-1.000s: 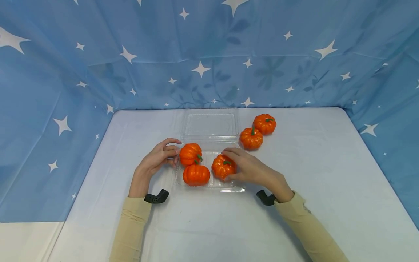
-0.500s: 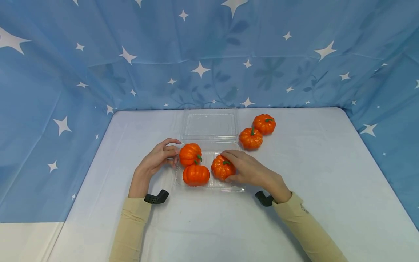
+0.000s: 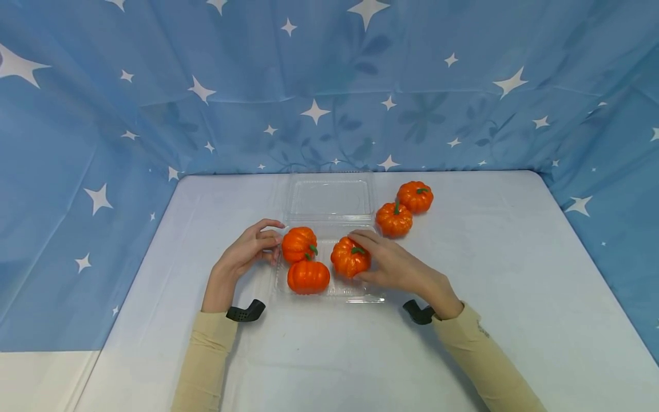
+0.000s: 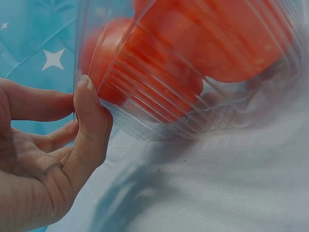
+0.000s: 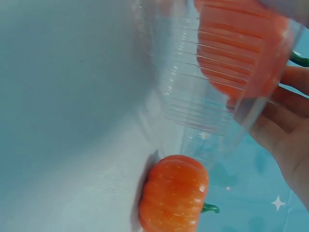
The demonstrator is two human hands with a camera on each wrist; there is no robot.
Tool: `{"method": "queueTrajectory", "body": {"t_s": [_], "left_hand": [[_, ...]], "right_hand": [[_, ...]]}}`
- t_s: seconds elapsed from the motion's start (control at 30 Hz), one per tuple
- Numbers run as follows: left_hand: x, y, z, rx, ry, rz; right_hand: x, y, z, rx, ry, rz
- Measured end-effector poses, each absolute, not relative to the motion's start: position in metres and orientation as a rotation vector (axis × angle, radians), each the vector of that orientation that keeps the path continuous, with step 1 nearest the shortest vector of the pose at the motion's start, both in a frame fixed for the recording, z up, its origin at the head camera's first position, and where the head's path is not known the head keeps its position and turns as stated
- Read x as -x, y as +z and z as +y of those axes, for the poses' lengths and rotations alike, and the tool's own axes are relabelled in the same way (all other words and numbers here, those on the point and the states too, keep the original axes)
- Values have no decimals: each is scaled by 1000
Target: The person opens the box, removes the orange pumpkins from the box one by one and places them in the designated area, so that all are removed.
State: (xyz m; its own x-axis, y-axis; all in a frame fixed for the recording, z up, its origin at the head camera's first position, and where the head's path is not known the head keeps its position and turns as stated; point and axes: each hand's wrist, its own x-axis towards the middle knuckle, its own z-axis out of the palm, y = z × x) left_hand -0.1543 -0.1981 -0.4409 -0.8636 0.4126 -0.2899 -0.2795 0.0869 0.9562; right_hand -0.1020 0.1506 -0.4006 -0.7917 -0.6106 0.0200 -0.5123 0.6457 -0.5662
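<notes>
A clear plastic clamshell box (image 3: pixel 329 233) lies with its lid (image 3: pixel 331 197) folded back flat. My left hand (image 3: pixel 250 247) pinches the box's left rim between thumb and finger, as the left wrist view shows. Two small orange pumpkins, one behind (image 3: pixel 298 245) and one in front (image 3: pixel 308 278), sit in the box's left half, touching. My right hand (image 3: pixel 399 264) grips a third pumpkin (image 3: pixel 349 258) over the box's right half, fingers behind it and thumb in front. Through the clear wall in the right wrist view, that pumpkin (image 5: pixel 236 53) shows ribbed and partly covered.
Two more orange pumpkins, one nearer (image 3: pixel 394 220) and one farther (image 3: pixel 415 197), lie on the white table (image 3: pixel 319 355) beyond the box's back right corner. A blue curtain (image 3: pixel 231 86) with white stars hangs along the table's back and sides.
My right hand has shifted the pumpkin it holds slightly back and tipped it, so its stem now points more toward the back. The left hand has stayed at the rim.
</notes>
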Motion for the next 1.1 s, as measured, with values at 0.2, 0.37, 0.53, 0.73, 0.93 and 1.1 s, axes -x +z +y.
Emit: {"method": "queueTrajectory", "body": {"t_s": [0.2, 0.37, 0.53, 0.73, 0.93, 1.1], "left_hand": [[154, -442, -198, -129, 1834, 1869], [155, -442, -198, -125, 1830, 1874], [155, -442, -198, -116, 1823, 1883], [154, -442, -197, -110, 1828, 1878], [154, -441, -197, -111, 1828, 1875], [154, -441, -197, -110, 1829, 1872]], "right_hand": [[102, -394, 156, 938, -860, 2721], [100, -385, 162, 872, -872, 2739], [101, -379, 168, 834, -873, 2747], [102, -373, 176, 819, -891, 2768], [103, -369, 185, 801, -917, 2803], [105, -366, 195, 786, -891, 2855]]}}
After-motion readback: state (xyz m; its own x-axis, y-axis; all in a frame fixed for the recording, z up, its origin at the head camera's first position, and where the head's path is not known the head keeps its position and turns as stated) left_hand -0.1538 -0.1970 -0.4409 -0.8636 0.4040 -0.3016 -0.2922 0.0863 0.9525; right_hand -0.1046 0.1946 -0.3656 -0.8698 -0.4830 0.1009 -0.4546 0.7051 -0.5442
